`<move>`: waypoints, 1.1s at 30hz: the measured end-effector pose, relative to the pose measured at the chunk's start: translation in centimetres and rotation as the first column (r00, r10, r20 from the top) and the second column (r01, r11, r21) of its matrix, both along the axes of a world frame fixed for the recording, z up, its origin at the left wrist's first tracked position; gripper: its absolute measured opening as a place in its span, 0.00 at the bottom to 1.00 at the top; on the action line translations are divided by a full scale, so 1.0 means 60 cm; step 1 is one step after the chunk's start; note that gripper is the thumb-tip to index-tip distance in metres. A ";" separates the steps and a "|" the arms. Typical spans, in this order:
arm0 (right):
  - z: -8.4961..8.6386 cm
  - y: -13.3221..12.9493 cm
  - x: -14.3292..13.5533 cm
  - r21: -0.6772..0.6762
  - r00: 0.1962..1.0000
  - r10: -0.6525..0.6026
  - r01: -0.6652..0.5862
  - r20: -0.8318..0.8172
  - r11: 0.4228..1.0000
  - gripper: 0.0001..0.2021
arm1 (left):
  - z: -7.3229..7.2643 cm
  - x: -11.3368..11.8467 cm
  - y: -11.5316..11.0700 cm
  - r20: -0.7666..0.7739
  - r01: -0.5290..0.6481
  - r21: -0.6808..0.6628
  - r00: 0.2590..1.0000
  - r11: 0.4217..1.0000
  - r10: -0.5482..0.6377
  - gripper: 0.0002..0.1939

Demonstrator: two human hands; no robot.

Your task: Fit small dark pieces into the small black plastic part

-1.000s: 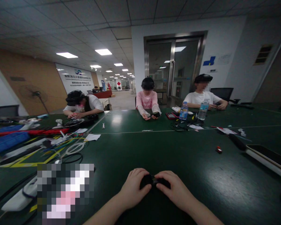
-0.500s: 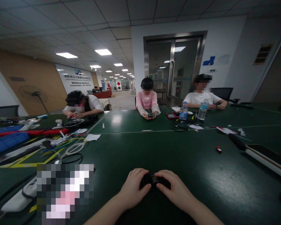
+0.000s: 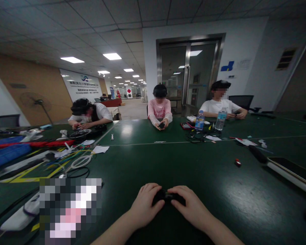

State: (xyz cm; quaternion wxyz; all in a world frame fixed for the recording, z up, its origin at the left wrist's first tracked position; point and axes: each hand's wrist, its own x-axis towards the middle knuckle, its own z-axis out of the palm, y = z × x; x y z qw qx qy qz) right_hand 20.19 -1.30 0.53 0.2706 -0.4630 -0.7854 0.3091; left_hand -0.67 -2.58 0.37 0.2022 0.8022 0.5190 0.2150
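Note:
Low in the head view, a small black object (image 3: 168,195) is held between both hands above the green table (image 3: 132,163). My left hand (image 3: 146,204) curls round its left end, thumb at the near side. Round its right end my right hand (image 3: 190,204) is closed in the same way. The fingertips of the two hands are a short gap apart, and the object's middle shows between them. Its exact kind is too dark to make out.
Cables (image 3: 81,161), a white power strip (image 3: 20,212) and blue trays (image 3: 10,154) lie left. A small red item (image 3: 237,162) and a white-edged device (image 3: 293,173) are right. Two bottles (image 3: 199,120) stand farther back. Three people sit across the table.
My two hands have hardly moved and still hold the black object. Across the table, the person in pink has shifted their hands and turned the dark object in them.

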 end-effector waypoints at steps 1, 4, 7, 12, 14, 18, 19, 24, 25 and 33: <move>0.000 0.000 0.000 0.009 1.000 0.003 -0.003 -0.002 1.000 0.14 | 0.000 0.000 0.000 -0.002 0.000 0.004 1.000 1.000 0.000 0.19; 0.002 -0.001 -0.001 0.020 1.000 0.004 -0.004 -0.002 1.000 0.13 | -0.004 0.000 0.001 -0.002 -0.001 0.020 1.000 1.000 0.001 0.18; 0.003 -0.002 -0.001 0.006 1.000 -0.002 0.002 0.005 1.000 0.14 | -0.006 0.000 0.002 -0.005 -0.004 0.024 1.000 1.000 0.004 0.19; 0.002 -0.002 0.000 -0.010 1.000 -0.017 0.017 0.014 1.000 0.16 | -0.004 0.001 0.001 -0.014 -0.011 0.022 1.000 1.000 0.012 0.17; 0.001 -0.001 0.000 -0.020 0.999 -0.026 0.026 0.025 0.999 0.16 | -0.002 0.001 0.001 -0.013 -0.008 0.017 1.000 1.000 0.008 0.17; 0.003 -0.002 -0.001 -0.019 0.999 -0.005 0.006 0.034 1.000 0.14 | -0.002 0.000 0.001 -0.011 -0.003 0.020 1.000 1.000 0.003 0.16; 0.004 -0.002 -0.001 -0.015 1.000 -0.001 0.002 0.031 1.000 0.14 | -0.003 0.000 0.002 -0.010 -0.002 0.019 1.000 1.000 0.002 0.16; 0.007 -0.003 -0.001 -0.013 0.999 -0.008 0.009 0.031 1.000 0.14 | -0.005 -0.002 0.002 -0.011 0.003 0.006 1.000 1.000 -0.003 0.16; 0.008 -0.003 -0.001 -0.015 0.999 -0.008 0.009 0.033 1.000 0.14 | -0.005 -0.002 0.002 -0.013 0.001 0.003 1.000 1.000 -0.001 0.16; 0.006 -0.005 -0.002 -0.022 0.998 -0.053 0.054 0.024 0.998 0.15 | -0.009 -0.002 0.003 -0.005 0.009 0.040 1.000 0.999 -0.008 0.15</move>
